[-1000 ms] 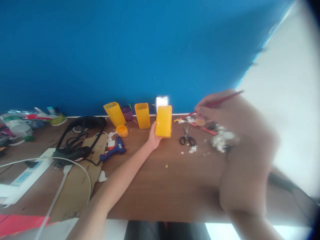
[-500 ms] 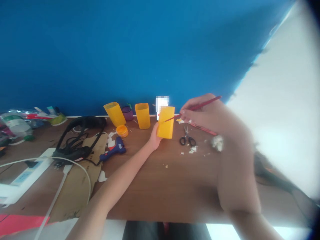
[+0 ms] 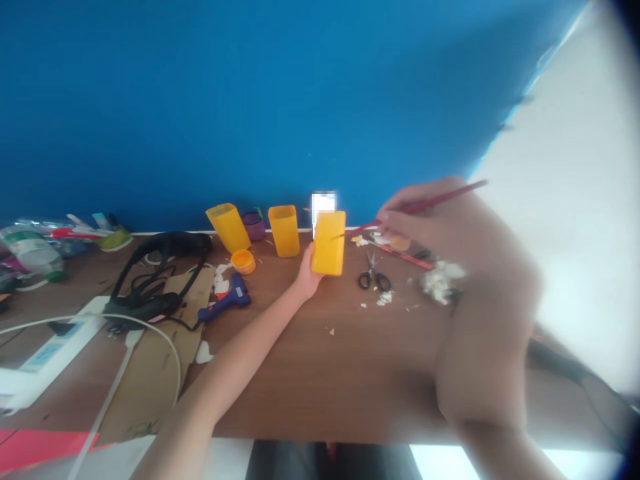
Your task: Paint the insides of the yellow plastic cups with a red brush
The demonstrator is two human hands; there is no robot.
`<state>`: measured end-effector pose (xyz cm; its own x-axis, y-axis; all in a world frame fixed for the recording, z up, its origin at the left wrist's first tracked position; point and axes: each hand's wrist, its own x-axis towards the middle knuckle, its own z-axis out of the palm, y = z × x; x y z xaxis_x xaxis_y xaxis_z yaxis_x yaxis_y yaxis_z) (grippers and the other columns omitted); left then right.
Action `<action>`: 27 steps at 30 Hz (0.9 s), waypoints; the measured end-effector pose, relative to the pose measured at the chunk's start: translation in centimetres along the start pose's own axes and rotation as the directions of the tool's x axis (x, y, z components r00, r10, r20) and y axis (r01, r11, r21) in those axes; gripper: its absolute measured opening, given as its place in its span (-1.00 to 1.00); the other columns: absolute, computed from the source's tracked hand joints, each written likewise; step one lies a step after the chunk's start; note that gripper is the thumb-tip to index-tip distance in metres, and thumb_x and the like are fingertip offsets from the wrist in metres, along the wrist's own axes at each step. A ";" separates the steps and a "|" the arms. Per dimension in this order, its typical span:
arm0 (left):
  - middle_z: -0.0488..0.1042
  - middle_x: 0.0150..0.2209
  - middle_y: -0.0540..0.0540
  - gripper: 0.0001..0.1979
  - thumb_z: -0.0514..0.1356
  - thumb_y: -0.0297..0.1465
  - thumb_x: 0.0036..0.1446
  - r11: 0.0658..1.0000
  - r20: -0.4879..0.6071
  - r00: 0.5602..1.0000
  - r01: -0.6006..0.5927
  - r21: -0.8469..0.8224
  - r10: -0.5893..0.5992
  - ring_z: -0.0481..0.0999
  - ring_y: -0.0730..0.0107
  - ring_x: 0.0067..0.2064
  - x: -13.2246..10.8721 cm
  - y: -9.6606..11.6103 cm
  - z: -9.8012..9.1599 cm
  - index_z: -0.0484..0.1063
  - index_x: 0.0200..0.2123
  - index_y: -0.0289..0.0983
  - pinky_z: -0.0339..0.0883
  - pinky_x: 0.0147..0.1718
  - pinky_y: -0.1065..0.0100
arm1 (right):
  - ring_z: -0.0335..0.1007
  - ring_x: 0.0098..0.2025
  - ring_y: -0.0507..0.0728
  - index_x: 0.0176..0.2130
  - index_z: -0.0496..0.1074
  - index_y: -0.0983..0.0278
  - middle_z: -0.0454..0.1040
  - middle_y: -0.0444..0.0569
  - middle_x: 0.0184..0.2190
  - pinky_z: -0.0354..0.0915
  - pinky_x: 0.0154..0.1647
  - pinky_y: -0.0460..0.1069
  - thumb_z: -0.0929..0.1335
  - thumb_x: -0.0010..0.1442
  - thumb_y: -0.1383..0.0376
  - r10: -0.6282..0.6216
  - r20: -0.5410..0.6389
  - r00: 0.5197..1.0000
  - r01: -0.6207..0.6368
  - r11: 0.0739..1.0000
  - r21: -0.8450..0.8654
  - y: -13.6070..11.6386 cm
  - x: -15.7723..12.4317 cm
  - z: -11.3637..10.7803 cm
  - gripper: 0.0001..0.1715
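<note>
My left hand (image 3: 307, 275) is closed around a yellow cup (image 3: 329, 244) with a rectangular side, held up over the desk. In my right hand (image 3: 430, 213), slightly blurred, is a thin red paintbrush (image 3: 453, 194), gripped like a pen. The brush's tip overlaps the right part of the cup's face; whether it touches cannot be made out. Behind the cup a bright, pixelated screen (image 3: 324, 202) leans by the wall. Two more yellow cups, one tilted (image 3: 229, 228) and one upright (image 3: 284, 232), stand left of it. A small orange-yellow paint jar (image 3: 243, 261) sits before them.
Black scissors (image 3: 374, 279), a red pencil-like stick (image 3: 407, 257), white scraps (image 3: 385, 299) and a crumpled whitish lump (image 3: 440, 283) lie to the right. On the left are a blue glue gun (image 3: 227, 299), a black headset (image 3: 160, 273), cardboard (image 3: 150, 373) and a white power strip (image 3: 55, 353).
My right hand and the paintbrush have moved right, drawing the tip from the left part of the cup's face to its right part. My left hand and the cup have barely shifted.
</note>
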<state>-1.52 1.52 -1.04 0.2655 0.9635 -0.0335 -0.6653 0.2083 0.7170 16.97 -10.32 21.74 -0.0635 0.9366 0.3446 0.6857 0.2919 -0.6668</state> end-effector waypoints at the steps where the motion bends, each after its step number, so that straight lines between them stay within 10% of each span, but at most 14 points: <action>1: 0.52 0.06 -0.17 -0.49 0.12 -0.03 0.24 1.000 -0.005 1.000 0.001 0.004 -0.001 0.51 0.08 0.06 0.0 0.0 0.0 0.44 0.10 -0.23 0.42 0.01 0.13 | 0.36 -0.51 0.03 -0.36 0.58 0.26 0.51 -0.06 -0.52 0.18 -0.54 -0.09 0.36 0.13 0.26 -0.025 0.035 0.999 0.024 0.999 0.039 -0.3 0.1 0.3 -0.81; 8: 0.50 0.09 -0.19 -0.48 0.12 -0.03 0.24 1.000 -0.018 1.000 -0.007 0.000 0.007 0.49 0.07 0.09 0.0 0.0 0.2 0.43 0.11 -0.23 0.42 0.00 0.14 | 0.32 -0.50 0.00 -0.36 0.57 0.28 0.55 -0.05 -0.43 0.17 -0.56 -0.09 0.31 0.19 0.22 -0.113 0.172 0.979 0.106 0.993 0.049 -0.4 0.9 1.8 -0.73; 17: 0.55 0.00 -0.16 -0.49 0.08 -0.02 0.26 1.000 0.045 0.999 -0.013 -0.019 0.014 0.56 0.12 -0.03 0.2 0.1 -0.4 0.45 0.08 -0.22 0.45 -0.05 0.13 | 0.15 -0.68 -0.02 -0.51 0.53 0.22 0.36 -0.16 -0.71 0.05 -0.67 -0.10 0.38 0.03 0.28 0.112 0.098 0.989 -0.108 0.993 -0.040 -0.3 -0.2 -0.2 -0.86; 27: 0.52 0.06 -0.18 -0.48 0.11 -0.02 0.24 1.000 0.017 1.000 0.000 -0.006 0.000 0.53 0.09 0.03 0.3 -0.1 -0.2 0.44 0.10 -0.24 0.43 0.00 0.11 | 0.24 -0.62 0.02 -0.40 0.56 0.22 0.45 -0.09 -0.61 0.10 -0.63 -0.07 0.37 0.11 0.22 0.038 0.089 0.995 -0.037 0.999 -0.011 -0.7 -0.7 0.3 -0.83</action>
<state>-1.57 1.81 -1.26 0.2771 0.9606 -0.0221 -0.6693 0.2095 0.7128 16.31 -11.12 21.83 -0.1016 0.9605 0.2592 0.6957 0.2549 -0.6716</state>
